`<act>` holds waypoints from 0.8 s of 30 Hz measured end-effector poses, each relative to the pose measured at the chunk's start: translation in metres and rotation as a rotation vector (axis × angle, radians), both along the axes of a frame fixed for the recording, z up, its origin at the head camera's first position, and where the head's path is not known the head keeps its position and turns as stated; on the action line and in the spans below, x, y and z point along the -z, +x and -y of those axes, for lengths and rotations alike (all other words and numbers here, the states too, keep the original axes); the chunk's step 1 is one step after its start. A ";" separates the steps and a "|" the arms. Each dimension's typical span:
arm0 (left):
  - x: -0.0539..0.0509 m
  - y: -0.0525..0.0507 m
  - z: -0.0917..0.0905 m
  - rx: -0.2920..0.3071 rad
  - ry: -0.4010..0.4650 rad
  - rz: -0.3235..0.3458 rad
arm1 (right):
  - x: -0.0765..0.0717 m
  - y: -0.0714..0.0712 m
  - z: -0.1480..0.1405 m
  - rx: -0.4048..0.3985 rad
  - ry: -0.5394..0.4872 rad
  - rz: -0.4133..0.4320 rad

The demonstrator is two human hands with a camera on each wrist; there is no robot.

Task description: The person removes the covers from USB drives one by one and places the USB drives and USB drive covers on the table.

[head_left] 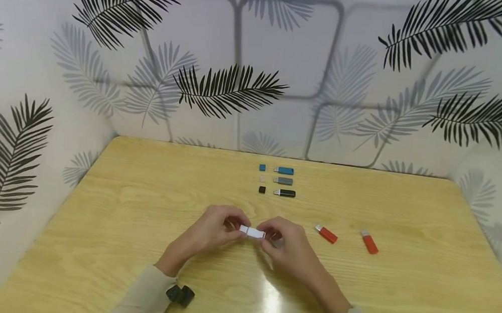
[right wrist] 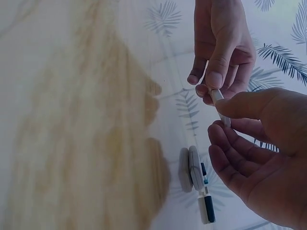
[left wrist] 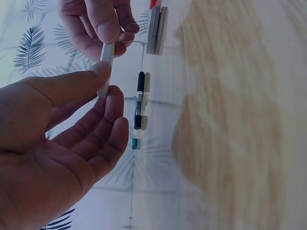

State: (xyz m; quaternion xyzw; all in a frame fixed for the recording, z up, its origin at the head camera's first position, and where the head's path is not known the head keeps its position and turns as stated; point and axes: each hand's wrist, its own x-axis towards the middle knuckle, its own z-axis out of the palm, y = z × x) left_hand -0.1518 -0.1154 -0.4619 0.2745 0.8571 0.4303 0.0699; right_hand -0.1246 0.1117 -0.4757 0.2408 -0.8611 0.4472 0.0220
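Both hands pinch a white USB stick (head_left: 255,233) between them in the head view. The left hand (head_left: 214,229) grips its left end, where a seam shows near the fingertips, and the right hand (head_left: 291,246) grips its right end. From the left wrist, the left hand (left wrist: 62,124) has thumb and fingertips on one end of the stick (left wrist: 106,72). In the right wrist view the right hand (right wrist: 268,153) pinches the stick (right wrist: 220,108). A pale object (right wrist: 194,167) lies on the table below that hand, its kind unclear.
Two red USB sticks (head_left: 326,234) (head_left: 370,242) lie right of the hands. Farther back are blue (head_left: 285,171), grey (head_left: 283,181) and black (head_left: 285,193) sticks. Left of them are a blue cap (head_left: 262,167), a clear cap (head_left: 262,178) and a black cap (head_left: 262,190).
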 end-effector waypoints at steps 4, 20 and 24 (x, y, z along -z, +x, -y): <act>-0.001 0.000 -0.002 0.002 0.028 -0.017 | -0.002 -0.002 -0.003 -0.008 -0.015 -0.036; -0.006 0.005 -0.013 0.001 0.164 -0.147 | -0.017 -0.004 -0.012 -0.025 -0.004 -0.199; -0.005 0.007 -0.015 -0.007 0.161 -0.148 | -0.018 -0.003 -0.013 -0.025 0.010 -0.201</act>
